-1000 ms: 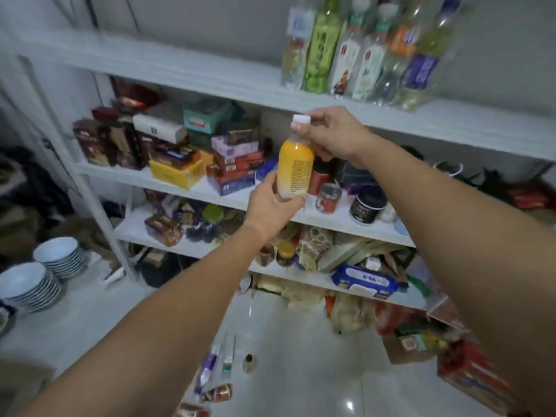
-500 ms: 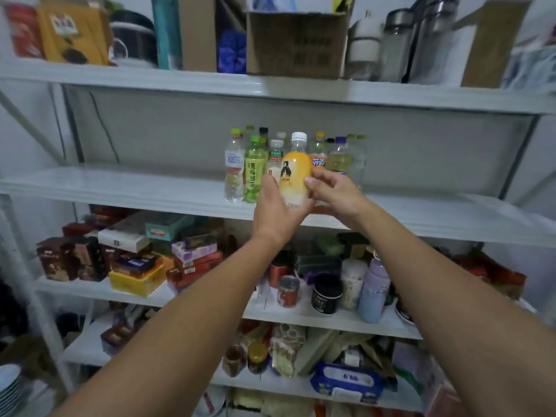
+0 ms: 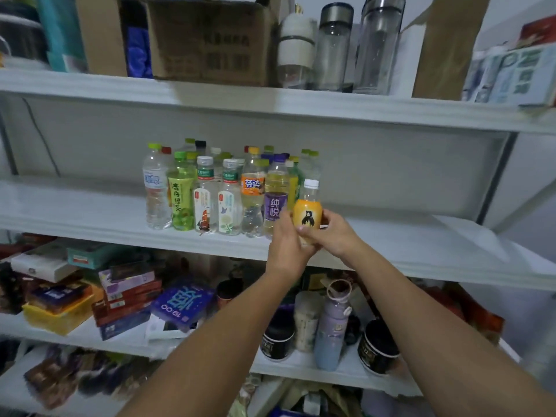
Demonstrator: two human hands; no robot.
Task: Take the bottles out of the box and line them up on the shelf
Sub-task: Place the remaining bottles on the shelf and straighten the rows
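A small orange bottle (image 3: 307, 214) with a white cap and a bear label stands upright at the right end of a row of drink bottles (image 3: 228, 194) on the white middle shelf (image 3: 421, 245). My left hand (image 3: 285, 248) wraps its lower body from the left. My right hand (image 3: 334, 236) holds it from the right, fingers under the label. The bottle's base is hidden behind my fingers, so I cannot tell whether it rests on the shelf. The box is not in view.
The middle shelf has bare room right of the bottles. Above, a shelf holds a cardboard carton (image 3: 210, 40) and glass flasks (image 3: 355, 43). Below are stacked packets (image 3: 126, 293), a lilac flask (image 3: 332, 323) and black jars (image 3: 377, 347).
Both hands carried the orange bottle up from the lower shelves to the middle shelf, then right to the end of the row. The camera tilted upward.
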